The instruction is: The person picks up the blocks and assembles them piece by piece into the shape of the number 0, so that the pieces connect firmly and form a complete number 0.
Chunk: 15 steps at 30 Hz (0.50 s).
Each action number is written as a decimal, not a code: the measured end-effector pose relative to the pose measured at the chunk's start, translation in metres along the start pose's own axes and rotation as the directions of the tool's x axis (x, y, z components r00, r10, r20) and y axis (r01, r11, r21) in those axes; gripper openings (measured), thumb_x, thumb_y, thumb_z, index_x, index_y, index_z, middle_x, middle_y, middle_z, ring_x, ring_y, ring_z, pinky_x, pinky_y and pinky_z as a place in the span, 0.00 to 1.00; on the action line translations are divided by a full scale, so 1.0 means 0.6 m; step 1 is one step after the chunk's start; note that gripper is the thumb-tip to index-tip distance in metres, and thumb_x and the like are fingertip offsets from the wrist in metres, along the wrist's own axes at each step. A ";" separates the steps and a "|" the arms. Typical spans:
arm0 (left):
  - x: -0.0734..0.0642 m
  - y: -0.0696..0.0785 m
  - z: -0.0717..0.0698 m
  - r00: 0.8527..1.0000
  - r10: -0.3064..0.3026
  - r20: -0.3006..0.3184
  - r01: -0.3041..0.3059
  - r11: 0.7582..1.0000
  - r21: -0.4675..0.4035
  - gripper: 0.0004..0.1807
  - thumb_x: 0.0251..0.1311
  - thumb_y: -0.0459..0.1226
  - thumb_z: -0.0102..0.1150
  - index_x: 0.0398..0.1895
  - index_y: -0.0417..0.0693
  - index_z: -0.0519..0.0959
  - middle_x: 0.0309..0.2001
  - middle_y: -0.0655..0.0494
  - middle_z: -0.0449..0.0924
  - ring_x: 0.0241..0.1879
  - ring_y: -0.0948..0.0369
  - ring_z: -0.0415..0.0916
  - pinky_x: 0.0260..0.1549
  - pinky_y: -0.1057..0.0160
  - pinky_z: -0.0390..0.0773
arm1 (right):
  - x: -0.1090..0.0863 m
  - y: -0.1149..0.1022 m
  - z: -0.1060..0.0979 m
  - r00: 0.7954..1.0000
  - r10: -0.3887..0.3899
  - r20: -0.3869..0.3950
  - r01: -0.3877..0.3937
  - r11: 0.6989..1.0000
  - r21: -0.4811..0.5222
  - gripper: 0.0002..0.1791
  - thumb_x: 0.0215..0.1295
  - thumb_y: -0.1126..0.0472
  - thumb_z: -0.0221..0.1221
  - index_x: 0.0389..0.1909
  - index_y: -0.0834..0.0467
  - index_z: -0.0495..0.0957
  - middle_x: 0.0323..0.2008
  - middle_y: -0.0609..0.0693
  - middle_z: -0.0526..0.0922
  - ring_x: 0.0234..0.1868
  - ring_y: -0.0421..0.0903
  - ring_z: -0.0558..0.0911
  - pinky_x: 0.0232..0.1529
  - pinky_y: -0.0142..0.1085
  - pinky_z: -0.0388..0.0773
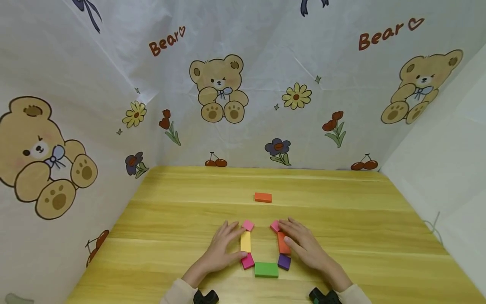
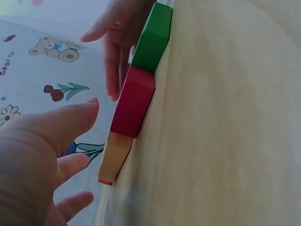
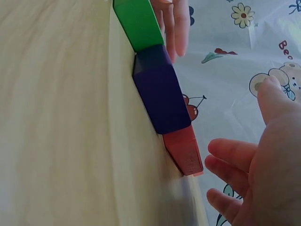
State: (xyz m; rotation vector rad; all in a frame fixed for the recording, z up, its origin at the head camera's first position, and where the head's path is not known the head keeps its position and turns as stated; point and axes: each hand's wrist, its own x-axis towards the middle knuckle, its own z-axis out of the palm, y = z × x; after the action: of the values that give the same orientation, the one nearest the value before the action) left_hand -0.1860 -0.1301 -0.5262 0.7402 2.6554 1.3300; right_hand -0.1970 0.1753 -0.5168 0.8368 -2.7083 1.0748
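Note:
Small flat blocks lie in an open-topped U on the wooden table. A green block forms its near side. On the left stand a magenta block, a yellow block and a pink block. The right side has a purple block, an orange-red block and another pink block. My left hand lies along the left side, fingers extended, thumb by the magenta block. Along the right side my right hand is extended too, its fingertips at the far pink block. Neither hand grips anything.
Beyond the U, a separate orange block lies on the wooden table. A bear-printed sheet hangs at the back and left. A white wall borders the right, with a thin cord near it.

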 end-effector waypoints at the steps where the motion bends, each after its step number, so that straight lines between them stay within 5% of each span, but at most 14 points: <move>1: 0.001 0.000 0.001 1.000 0.009 -0.004 -0.009 1.000 0.003 0.37 0.60 0.52 0.63 0.71 0.50 0.66 0.76 0.45 0.54 0.76 0.36 0.34 0.65 0.25 0.38 | 0.000 0.000 0.000 1.000 -0.001 -0.002 0.000 1.000 -0.005 0.23 0.73 0.60 0.50 0.67 0.58 0.70 0.68 0.56 0.71 0.72 0.65 0.61 0.63 0.70 0.56; 15: 0.010 -0.003 0.004 0.994 0.101 0.035 -0.103 0.992 0.067 0.42 0.57 0.54 0.64 0.72 0.47 0.65 0.76 0.50 0.56 0.76 0.36 0.36 0.67 0.28 0.35 | 0.000 -0.001 0.002 1.000 -0.017 -0.004 0.017 1.000 -0.025 0.22 0.72 0.60 0.51 0.65 0.60 0.72 0.66 0.55 0.73 0.71 0.64 0.64 0.63 0.67 0.57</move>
State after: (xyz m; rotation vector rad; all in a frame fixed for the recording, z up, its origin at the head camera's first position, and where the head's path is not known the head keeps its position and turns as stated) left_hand -0.1911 -0.1266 -0.5286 0.9089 2.6837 1.2441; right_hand -0.1963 0.1740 -0.5172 0.8506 -2.7005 1.0356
